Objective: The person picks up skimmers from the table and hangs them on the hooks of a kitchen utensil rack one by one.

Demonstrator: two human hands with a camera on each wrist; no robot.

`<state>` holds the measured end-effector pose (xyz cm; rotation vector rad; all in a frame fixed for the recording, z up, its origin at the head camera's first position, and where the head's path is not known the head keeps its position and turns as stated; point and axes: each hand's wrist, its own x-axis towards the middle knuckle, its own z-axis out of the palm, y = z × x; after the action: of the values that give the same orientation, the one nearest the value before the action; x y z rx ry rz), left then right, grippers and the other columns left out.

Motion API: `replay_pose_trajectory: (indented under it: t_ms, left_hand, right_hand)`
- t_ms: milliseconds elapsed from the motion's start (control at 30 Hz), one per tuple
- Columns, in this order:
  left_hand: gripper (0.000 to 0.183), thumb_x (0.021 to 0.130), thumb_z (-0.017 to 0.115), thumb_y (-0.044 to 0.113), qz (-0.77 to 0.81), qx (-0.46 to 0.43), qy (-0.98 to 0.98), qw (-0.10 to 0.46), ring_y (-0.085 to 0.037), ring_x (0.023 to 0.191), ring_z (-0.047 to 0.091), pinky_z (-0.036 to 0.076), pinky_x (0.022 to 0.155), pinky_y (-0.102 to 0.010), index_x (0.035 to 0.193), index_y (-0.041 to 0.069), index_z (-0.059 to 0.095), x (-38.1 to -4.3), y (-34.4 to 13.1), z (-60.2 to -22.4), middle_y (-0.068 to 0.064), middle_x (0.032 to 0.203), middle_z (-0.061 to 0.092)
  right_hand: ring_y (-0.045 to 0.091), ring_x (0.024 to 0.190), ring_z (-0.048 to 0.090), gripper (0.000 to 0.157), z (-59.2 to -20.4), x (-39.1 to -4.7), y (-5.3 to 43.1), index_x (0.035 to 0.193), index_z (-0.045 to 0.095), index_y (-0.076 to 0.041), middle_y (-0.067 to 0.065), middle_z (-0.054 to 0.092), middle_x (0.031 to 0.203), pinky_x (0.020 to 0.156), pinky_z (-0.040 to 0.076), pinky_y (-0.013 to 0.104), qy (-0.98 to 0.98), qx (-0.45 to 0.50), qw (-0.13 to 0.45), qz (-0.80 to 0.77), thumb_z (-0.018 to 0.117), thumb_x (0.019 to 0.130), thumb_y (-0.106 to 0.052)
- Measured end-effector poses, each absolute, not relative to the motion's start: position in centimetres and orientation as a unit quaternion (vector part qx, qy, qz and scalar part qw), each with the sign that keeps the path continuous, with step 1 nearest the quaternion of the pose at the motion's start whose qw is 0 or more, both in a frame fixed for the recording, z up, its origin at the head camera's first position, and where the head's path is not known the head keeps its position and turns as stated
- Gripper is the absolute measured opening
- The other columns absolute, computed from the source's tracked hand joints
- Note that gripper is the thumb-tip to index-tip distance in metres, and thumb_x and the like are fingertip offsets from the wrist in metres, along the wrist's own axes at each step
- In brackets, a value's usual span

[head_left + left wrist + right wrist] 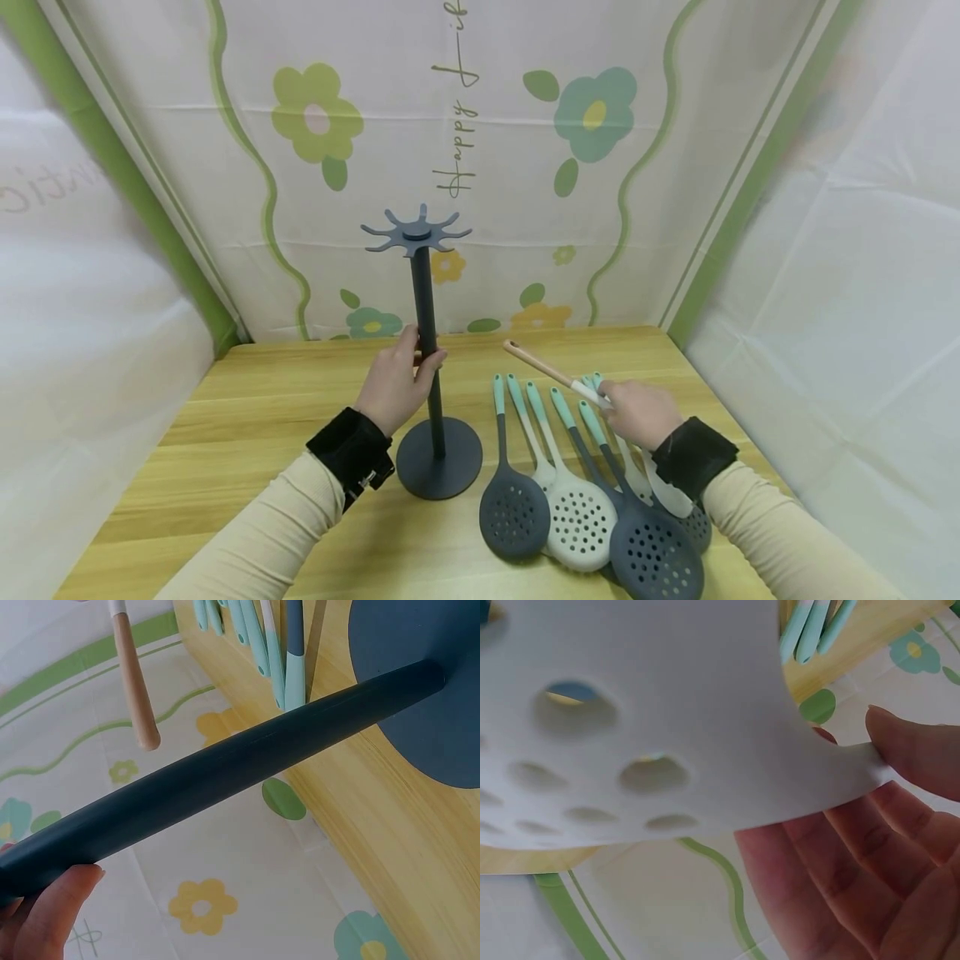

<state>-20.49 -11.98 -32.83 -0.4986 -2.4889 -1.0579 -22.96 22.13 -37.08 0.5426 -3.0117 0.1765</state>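
Note:
My left hand (393,387) grips the dark post (423,300) of an upright utensil stand, its thumb and fingers around the middle. A ring of hooks (416,233) tops the post, and a round base (457,471) rests on the table. To the right, my right hand (643,414) pinches a white skimmer by its neck, the wooden handle (543,364) pointing up and left. The right wrist view shows the skimmer's perforated head (727,697) up close; in the head view my hand and wrist cover most of it. No utensil hangs on the hooks.
Several skimmers and other utensils with mint handles lie overlapping on the wooden table (300,417), including a dark skimmer (513,512) and a white skimmer (581,521). A flowered curtain (487,275) hangs behind the table, with white sheets on both sides.

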Motion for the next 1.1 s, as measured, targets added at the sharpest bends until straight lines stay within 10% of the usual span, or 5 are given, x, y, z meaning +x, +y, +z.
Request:
replay_pose_trajectory:
  t_ms: [1100]
  left_hand:
    - [0.017,0.1,0.06,0.011,-0.371,-0.183,-0.886,0.208,-0.036,0.097,0.072,0.06,0.082,-0.045,0.11,0.0,0.051,-20.51,-11.96,-33.02,-0.017,0.097,0.069]
  right_hand:
    - [0.012,0.048,0.042,0.017,-36.18,-22.12,21.48,0.103,0.067,-0.005,0.0,0.057,0.064,0.04,0.032,0.025,-0.976,0.194,0.072,0.075,0.072,0.089,-0.015]
